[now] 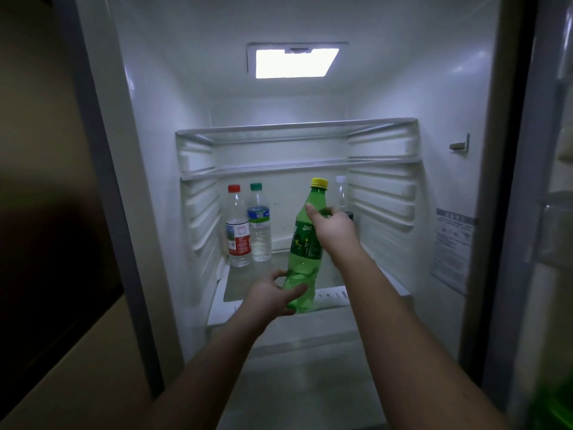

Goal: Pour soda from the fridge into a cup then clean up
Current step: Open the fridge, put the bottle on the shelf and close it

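A green soda bottle (pixel 305 243) with a yellow cap is held tilted in front of the open fridge's lower shelf (pixel 328 299). My right hand (pixel 333 228) grips the bottle around its upper body, fingers curled behind it. My left hand (pixel 274 296) grips the bottle's bottom end, thumb across the front. No cup is in view.
Two clear water bottles stand at the shelf's back left, one red-capped (pixel 238 226), one green-capped (pixel 259 223). A third clear bottle (pixel 341 193) stands behind my right hand. Empty glass shelves (pixel 297 167) sit above. The fridge door (pixel 555 212) is open on the right.
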